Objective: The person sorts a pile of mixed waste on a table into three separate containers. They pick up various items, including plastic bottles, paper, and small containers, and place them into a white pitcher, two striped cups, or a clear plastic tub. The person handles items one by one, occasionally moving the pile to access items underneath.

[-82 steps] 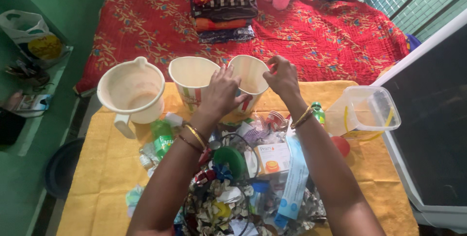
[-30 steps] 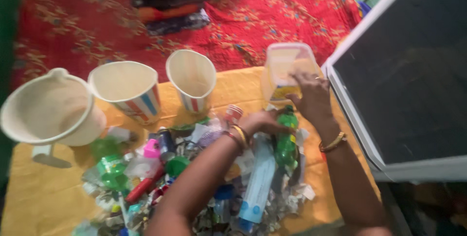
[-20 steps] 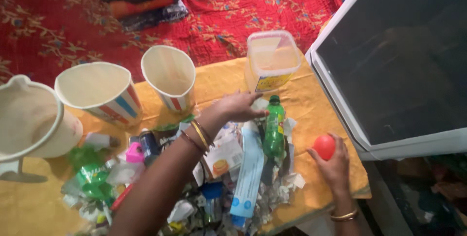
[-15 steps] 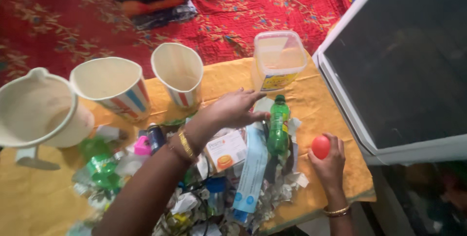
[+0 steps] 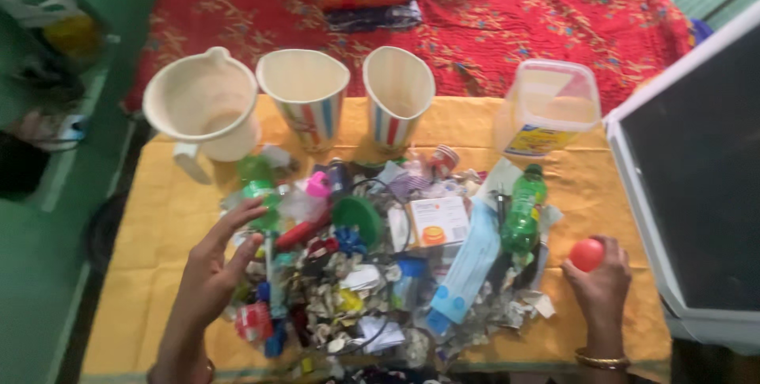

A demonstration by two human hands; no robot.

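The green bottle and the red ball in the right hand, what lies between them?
In the head view, between the green bottle and the red ball held by the right hand lies mostly bare yellow tablecloth, with paper scraps beside the bottle.

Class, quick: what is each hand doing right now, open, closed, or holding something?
Left hand: open, fingers spread over the pile of mixed scraps.
Right hand: closed on a small round red ball.

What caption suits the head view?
Right hand holds a red ball; left hand rests on mixed litter.
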